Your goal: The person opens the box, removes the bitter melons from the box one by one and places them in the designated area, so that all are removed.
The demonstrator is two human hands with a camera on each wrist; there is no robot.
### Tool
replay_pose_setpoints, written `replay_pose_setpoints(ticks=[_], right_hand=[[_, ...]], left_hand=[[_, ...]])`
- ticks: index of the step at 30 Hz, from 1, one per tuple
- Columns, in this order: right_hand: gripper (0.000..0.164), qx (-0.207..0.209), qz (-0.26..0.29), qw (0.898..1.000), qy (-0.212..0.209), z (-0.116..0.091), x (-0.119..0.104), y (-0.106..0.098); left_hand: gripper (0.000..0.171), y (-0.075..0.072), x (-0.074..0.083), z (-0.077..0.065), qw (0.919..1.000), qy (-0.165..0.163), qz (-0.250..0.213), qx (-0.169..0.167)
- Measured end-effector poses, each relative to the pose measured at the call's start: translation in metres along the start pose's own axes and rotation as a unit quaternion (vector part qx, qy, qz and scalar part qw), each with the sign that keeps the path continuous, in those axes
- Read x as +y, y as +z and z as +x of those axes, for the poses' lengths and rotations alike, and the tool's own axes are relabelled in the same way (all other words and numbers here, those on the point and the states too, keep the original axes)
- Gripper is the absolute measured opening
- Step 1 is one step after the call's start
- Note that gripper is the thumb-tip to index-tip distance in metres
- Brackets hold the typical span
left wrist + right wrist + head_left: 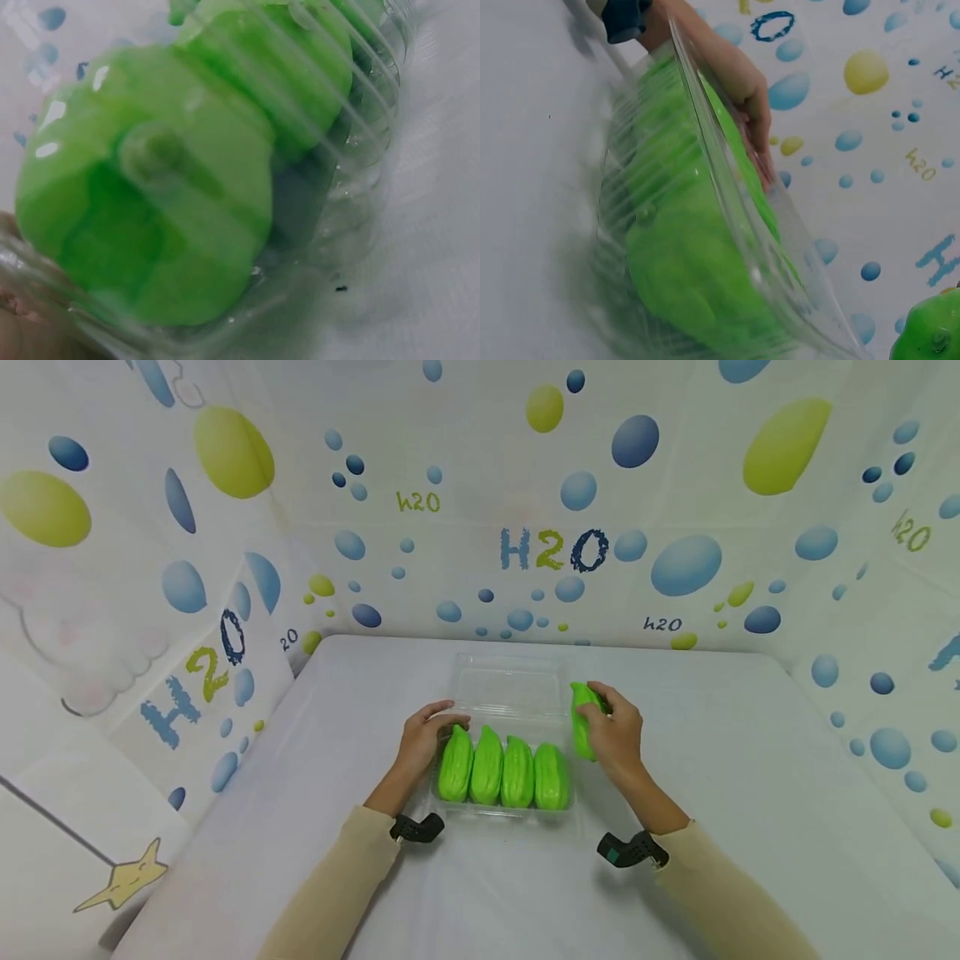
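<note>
My right hand (617, 727) pinches a green, ridged, elongated toy vegetable (583, 720) between thumb and fingers, to the right of the clear plastic container (495, 811). Several more such green pieces (517, 772) lie side by side inside the container, their narrow ends pointing away. At the container's back left corner, my left hand (422, 739) holds the edge with bent fingers. The left wrist view shows the rounded end of one green piece (150, 187) through the plastic. In the right wrist view, the left hand (746, 86) reaches down along the container's far side.
The hinged clear lid (510, 685) is folded back flat behind the container. A white cloth covers the table (712, 777). Close behind and at both sides hang white sheets (480, 468) printed with blue and yellow-green drops.
</note>
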State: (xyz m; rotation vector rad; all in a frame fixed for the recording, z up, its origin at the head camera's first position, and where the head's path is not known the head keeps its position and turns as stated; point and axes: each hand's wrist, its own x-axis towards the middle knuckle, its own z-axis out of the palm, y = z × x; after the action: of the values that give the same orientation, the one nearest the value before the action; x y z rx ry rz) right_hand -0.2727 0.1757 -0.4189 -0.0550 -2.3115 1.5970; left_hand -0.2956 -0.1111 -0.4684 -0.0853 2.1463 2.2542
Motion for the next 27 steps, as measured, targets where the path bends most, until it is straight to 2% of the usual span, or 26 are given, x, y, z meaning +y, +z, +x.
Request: replay_pose_setpoints(ticks=[6,13,27], right_hand=[[0.045,0.004,-0.012,0.999,0.033,0.003,0.008,-0.007],[0.045,-0.007,0.002,0.998,0.061,0.008,0.022,-0.011],[0.047,-0.024,-0.059,0.997,0.037,0.02,0.051,-0.003]], left_hand=[[0.041,-0.001,-0.002,-0.003,1.0,0.001,0.007,0.005],[0.039,-0.002,-0.002,-0.005,0.9998,0.014,0.011,0.006],[0.039,-0.001,0.0,-0.003,0.9998,0.019,0.011,0.003]])
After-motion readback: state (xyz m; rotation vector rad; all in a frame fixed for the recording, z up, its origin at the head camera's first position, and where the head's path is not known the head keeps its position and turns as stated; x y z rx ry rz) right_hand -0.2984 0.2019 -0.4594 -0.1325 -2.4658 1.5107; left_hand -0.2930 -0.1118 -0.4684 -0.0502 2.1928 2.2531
